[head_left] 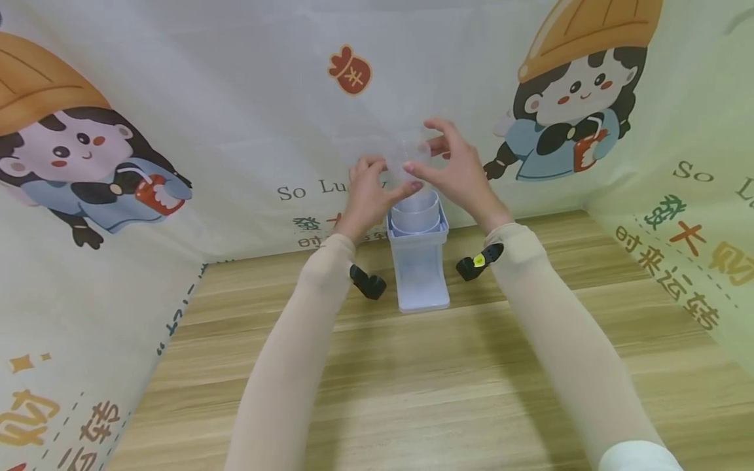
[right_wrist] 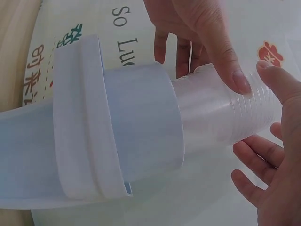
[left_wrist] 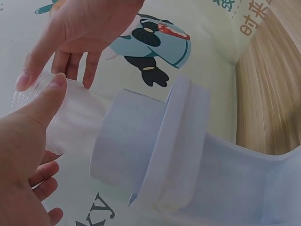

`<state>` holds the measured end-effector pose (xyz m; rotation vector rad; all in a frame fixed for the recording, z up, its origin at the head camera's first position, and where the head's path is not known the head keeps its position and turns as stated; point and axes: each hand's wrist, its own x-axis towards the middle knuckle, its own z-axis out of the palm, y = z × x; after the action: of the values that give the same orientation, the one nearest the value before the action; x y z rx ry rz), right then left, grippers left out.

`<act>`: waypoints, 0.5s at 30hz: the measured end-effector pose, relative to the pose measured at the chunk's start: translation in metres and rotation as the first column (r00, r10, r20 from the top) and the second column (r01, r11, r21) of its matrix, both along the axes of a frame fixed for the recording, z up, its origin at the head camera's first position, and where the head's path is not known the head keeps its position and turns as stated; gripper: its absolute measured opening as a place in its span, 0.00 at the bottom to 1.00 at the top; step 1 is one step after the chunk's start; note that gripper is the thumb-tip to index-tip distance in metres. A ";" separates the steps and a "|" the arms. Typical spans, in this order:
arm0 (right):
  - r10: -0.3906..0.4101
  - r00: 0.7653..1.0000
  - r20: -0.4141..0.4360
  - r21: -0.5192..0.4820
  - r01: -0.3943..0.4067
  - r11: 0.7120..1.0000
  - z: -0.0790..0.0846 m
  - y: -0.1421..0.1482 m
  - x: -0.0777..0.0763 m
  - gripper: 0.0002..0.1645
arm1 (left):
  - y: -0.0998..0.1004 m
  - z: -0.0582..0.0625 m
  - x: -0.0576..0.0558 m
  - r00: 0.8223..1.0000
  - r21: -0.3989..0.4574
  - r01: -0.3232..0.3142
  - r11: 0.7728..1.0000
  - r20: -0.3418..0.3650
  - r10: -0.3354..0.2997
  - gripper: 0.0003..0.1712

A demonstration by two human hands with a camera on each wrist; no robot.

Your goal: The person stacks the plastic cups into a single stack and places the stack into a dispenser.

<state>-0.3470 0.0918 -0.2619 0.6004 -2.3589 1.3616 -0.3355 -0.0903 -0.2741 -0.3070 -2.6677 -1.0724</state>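
Note:
A stack of clear plastic cups (head_left: 406,157) stands upright in the round collar (head_left: 417,216) of a pale blue-white cup dispenser (head_left: 421,278). My left hand (head_left: 370,193) holds the stack from the left, its thumb across the near side and its fingers behind. From the right, my right hand (head_left: 456,171) is curved around the stack's upper, ridged part with thumb and fingers spread. Both thumbs lie close together at the cups (right_wrist: 211,110) in the right wrist view. In the left wrist view, the stack's lower end (left_wrist: 82,122) disappears into the collar.
The dispenser stands on a wood-grain table (head_left: 412,386), close to the printed back sheet (head_left: 265,118). More printed sheet hangs along the left and right sides. A black wrist camera (head_left: 368,282) sits on the left sleeve and another (head_left: 478,263) on the right.

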 end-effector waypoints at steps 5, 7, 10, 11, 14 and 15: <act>0.003 1.000 -0.014 0.001 -0.003 1.000 -0.002 0.001 0.002 0.49 | -0.001 -0.002 0.001 1.000 0.007 0.005 1.000 -0.008 -0.005 0.51; 0.004 1.000 -0.001 0.000 -0.004 1.000 -0.004 0.001 0.002 0.49 | -0.001 -0.003 0.002 1.000 -0.002 0.006 1.000 -0.008 -0.006 0.51; 0.007 1.000 0.020 -0.001 -0.007 1.000 -0.009 0.002 0.003 0.49 | -0.001 -0.007 0.002 1.000 -0.026 0.003 1.000 0.008 -0.003 0.53; 0.007 1.000 0.028 -0.002 -0.007 1.000 -0.011 0.002 0.004 0.49 | -0.001 -0.009 0.002 1.000 -0.032 0.003 0.999 0.012 -0.003 0.53; 0.009 0.999 0.041 0.000 -0.009 1.000 -0.017 0.002 0.004 0.50 | -0.001 -0.014 0.002 1.000 -0.047 0.002 0.999 0.026 -0.001 0.54; 0.011 0.999 0.046 -0.001 -0.011 1.000 -0.019 0.002 0.004 0.50 | -0.001 -0.016 0.002 1.000 -0.047 0.003 0.999 0.028 -0.002 0.54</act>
<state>-0.3432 0.0943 -0.2808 0.5886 -2.3943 1.3959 -0.3337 -0.0911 -0.2899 -0.3063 -2.7213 -1.0229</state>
